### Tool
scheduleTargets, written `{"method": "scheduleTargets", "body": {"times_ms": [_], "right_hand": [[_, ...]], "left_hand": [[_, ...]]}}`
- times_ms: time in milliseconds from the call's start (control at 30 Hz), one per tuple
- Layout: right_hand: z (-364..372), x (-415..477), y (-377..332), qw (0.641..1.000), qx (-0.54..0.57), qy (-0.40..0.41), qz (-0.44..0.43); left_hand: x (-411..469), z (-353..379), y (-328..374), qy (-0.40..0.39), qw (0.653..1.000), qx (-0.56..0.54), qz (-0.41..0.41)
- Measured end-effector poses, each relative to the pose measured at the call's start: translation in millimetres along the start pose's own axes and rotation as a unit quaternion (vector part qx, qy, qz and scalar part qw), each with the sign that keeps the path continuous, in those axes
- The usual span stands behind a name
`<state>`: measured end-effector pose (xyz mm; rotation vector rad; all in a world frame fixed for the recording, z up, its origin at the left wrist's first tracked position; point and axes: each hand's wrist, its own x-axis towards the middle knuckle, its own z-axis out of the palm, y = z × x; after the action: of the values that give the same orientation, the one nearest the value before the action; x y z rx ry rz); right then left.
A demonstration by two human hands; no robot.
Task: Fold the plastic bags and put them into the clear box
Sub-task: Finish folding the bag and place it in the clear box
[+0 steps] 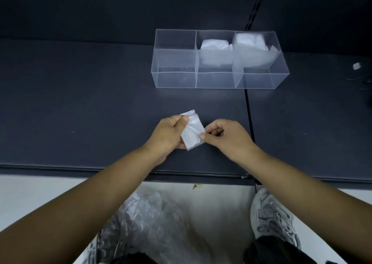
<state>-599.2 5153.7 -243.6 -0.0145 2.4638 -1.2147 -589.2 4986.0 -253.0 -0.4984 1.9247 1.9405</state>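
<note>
A small white plastic bag (192, 131), folded into a compact rectangle, sits between both hands just above the dark shelf (80, 102). My left hand (170, 136) grips its left side, thumb on top. My right hand (225, 136) pinches its right edge between thumb and forefinger. Farther back stands the clear box (175, 76) with three compartments. Folded white bags lie in the middle compartment (215, 52) and the right compartment (250, 46); the left compartment holds nothing.
A heap of crumpled clear plastic bags (149, 217) lies on the pale floor below the shelf's front edge, between my grey sneakers (271, 217). A small white object (356, 66) rests at the shelf's far right. A slotted upright (255, 8) runs up the back wall.
</note>
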Motion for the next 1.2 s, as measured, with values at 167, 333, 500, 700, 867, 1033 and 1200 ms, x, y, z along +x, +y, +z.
{"method": "scheduleTargets", "body": {"times_ms": [167, 333, 500, 700, 867, 1033, 1200], "right_hand": [[-0.6, 11.2, -6.3, 0.994, -0.107, 0.0, 0.002], [-9.2, 26.2, -14.9, 0.988, -0.149, -0.042, 0.024], [-3.4, 34.7, -20.0, 0.985, -0.168, -0.037, -0.001], [10.0, 21.2, -15.6, 0.963, -0.261, 0.065, -0.031], [26.7, 11.0, -18.7, 0.958, -0.274, 0.076, -0.025], [25.3, 18.7, -26.8, 0.991, -0.124, 0.055, -0.018], [-14.2, 25.1, -49.4, 0.988, 0.129, -0.023, -0.077]], "left_hand": [[-1.2, 1.9, 3.0, 0.061, 0.998, 0.018, 0.026], [-5.3, -5.4, -7.3, 0.155, 0.934, 0.256, 0.195], [-5.1, -10.2, -19.6, 0.169, 0.826, 0.465, 0.269], [-4.0, -15.4, -36.1, 0.127, 0.742, 0.605, 0.26], [-2.6, -12.9, -39.5, 0.119, 0.738, 0.64, 0.18], [-4.4, -7.2, -34.9, 0.115, 0.77, 0.612, 0.136], [-6.6, -18.6, 15.7, 0.014, 0.99, 0.107, 0.09]]}}
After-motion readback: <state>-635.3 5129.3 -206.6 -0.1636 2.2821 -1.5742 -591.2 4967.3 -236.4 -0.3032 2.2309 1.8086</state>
